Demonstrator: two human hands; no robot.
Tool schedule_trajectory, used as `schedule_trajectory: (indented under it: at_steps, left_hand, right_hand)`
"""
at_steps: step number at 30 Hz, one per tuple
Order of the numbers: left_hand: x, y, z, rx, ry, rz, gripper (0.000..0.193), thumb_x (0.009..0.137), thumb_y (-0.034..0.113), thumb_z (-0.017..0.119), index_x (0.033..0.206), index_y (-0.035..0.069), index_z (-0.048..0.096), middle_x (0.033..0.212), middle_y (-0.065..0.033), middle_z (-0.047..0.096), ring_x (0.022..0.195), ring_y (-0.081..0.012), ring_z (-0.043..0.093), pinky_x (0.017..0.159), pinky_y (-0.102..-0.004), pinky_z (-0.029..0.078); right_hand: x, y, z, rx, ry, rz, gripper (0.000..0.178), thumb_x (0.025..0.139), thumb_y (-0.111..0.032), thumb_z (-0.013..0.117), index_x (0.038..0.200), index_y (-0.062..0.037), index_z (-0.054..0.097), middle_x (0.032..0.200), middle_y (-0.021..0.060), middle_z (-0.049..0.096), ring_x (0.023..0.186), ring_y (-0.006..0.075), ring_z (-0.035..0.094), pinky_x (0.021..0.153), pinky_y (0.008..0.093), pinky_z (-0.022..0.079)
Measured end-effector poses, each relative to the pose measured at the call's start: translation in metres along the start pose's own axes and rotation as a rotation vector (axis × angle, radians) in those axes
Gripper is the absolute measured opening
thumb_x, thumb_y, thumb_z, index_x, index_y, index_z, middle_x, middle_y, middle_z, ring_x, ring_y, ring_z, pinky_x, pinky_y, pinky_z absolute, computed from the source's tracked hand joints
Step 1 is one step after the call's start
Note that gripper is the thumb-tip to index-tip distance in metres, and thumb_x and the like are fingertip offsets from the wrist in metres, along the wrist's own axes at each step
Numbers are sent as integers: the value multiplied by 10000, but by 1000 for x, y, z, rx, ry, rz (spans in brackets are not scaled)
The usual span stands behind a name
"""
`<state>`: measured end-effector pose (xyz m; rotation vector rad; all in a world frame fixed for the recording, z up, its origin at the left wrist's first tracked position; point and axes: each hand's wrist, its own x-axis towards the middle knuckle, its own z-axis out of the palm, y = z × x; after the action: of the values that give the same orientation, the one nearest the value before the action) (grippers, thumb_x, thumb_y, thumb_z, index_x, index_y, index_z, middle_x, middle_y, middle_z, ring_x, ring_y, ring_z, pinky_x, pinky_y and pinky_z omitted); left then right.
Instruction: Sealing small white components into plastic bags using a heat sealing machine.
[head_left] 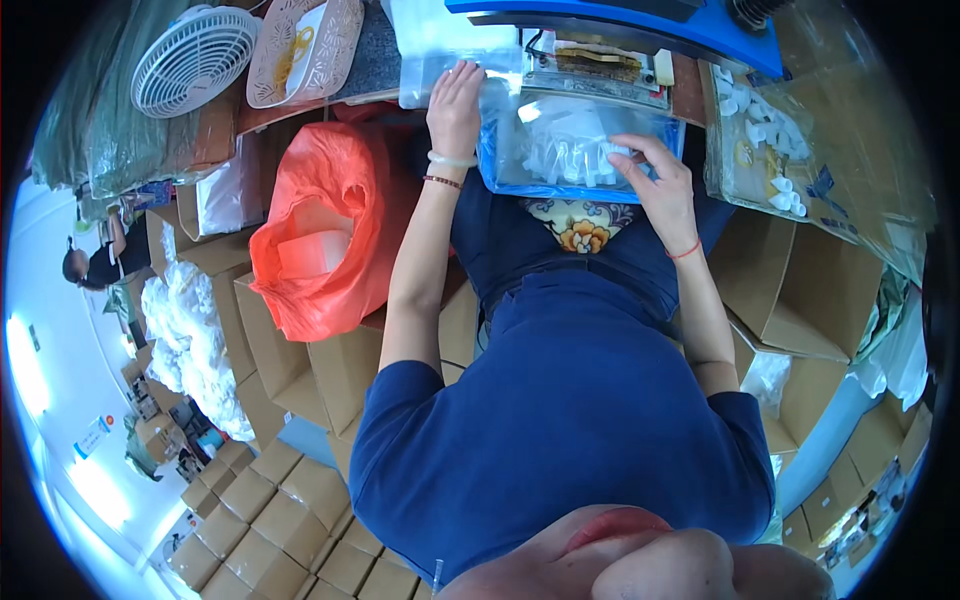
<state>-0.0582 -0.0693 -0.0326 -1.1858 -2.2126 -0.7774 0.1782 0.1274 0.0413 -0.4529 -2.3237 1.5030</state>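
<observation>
My left hand [456, 98] lies flat, fingers stretched out, on clear plastic bags [425, 70] at the table's edge. In front of my lap is a blue tray [490, 165] with small white plastic pieces [570, 150] in it; clear film shows around them. At the tray's right side is my right hand [658, 178]. Its thumb and forefinger close on a small white plastic piece [614, 150] at the edge of the pile. The lower fingers of this hand are partly hidden.
A blue machine [640, 30] stands beyond the tray. More white pieces [760, 125] lie on the right-hand surface. To the left are a red plastic bag [330, 220], a pink basket [345, 50] and a white fan [190, 62]. Cardboard boxes [790, 280] stand on both sides.
</observation>
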Motion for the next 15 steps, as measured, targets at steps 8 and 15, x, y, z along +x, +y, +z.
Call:
schedule_trajectory:
  at_steps: [8,15]
  left_hand:
    - [6,70,-49,-408,5,-376,228,822,-31,676,1033,41,723,1014,-94,732,933,-220,701,819,-317,532]
    - [-7,93,-50,-926,-191,-882,165,854,83,745,982,-21,743,924,-29,737,813,-42,588,756,-210,474]
  right_hand:
    - [63,260,118,-373,-433,370,297,817,-315,739,994,-78,715,955,108,727,857,233,706,776,315,527]
    - [70,209,124,-186,-214,216,293,833,-306,732,1014,-76,706,936,99,716,828,219,680,773,300,519]
